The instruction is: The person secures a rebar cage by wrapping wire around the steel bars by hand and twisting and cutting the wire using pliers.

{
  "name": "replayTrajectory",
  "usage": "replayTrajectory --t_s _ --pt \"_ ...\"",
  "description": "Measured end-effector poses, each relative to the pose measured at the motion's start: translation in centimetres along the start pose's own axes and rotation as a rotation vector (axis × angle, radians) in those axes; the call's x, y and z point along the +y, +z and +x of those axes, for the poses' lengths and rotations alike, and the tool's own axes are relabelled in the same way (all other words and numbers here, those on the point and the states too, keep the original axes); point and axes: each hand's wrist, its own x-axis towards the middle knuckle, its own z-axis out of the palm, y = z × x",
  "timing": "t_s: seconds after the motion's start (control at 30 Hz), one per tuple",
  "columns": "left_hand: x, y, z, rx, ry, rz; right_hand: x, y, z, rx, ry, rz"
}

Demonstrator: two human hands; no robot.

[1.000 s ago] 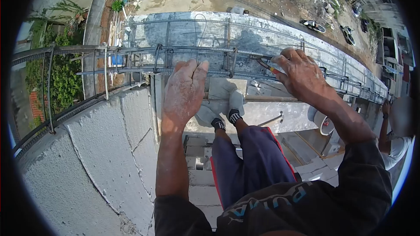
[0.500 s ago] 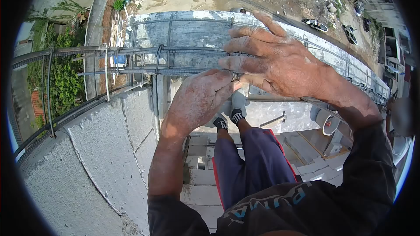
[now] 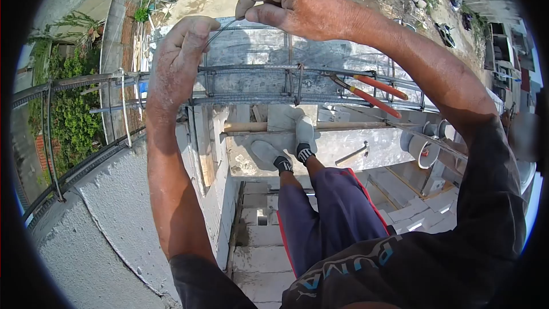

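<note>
A thin tie wire (image 3: 223,30) spans the gap between my two hands, above the far side of the rebar cage (image 3: 251,68). My left hand (image 3: 178,60) is closed, pinching one end of the wire between thumb and fingers. At the other end, my right hand (image 3: 297,8) is bent over with its thumb and fingertips on the wire. Pincers with orange-red handles (image 3: 380,92) lie across the cage bars to the right, touched by neither hand. Stirrups and tied joints show along the cage.
Below, my feet stand on a plank (image 3: 337,146) where a hammer (image 3: 353,154) lies. A white bucket (image 3: 424,151) is at the right. A rough block wall (image 3: 120,212) rises at the left. Beyond the cage, a board (image 3: 251,48) borders the drop to the ground.
Both hands have lifted from the bars and moved away from me, toward the left, with the wire now stretched between them. The pincers have come into sight on the cage.
</note>
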Motion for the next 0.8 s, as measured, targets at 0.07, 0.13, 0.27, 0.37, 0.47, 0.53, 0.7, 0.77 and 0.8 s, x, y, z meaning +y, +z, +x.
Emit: replayTrajectory --t_s 0.07,0.13,0.27,0.37,0.47,0.53,0.7,0.77,0.8 --pt "-2.1 -1.7 2.1 0.105 -0.152 0.033 3.6 2.4 2.3 0.139 -0.027 -0.131" --pt "-5.1 -3.4 4.1 0.203 -0.32 0.208 7.5 4.9 4.8 0.106 -0.049 -0.336" --pt "-11.4 -4.1 6.4 -0.233 -0.373 0.636 14.1 9.0 10.0 -0.154 -0.094 -0.811" --pt "-10.1 -2.5 7.4 -0.618 -0.385 0.909 16.0 11.1 12.3 -0.327 -0.182 -0.795" --pt "-12.2 -2.0 7.6 -0.637 -0.366 1.036 16.8 13.5 12.8 -0.316 -0.222 -0.511" --pt "-12.4 -1.8 7.6 -0.69 -0.392 1.078 12.1 11.9 11.9 -0.365 0.327 0.035" --pt "-14.1 -1.8 7.3 -0.686 -0.378 1.113 14.1 13.6 12.4 -0.446 0.634 0.86" --pt "-12.3 -1.4 7.4 -0.679 -0.424 1.072 12.0 12.4 11.9 -0.432 0.664 0.807" --pt "-13.0 -1.5 7.8 -0.67 -0.395 1.024 11.6 12.3 11.9 -0.425 0.691 0.812"
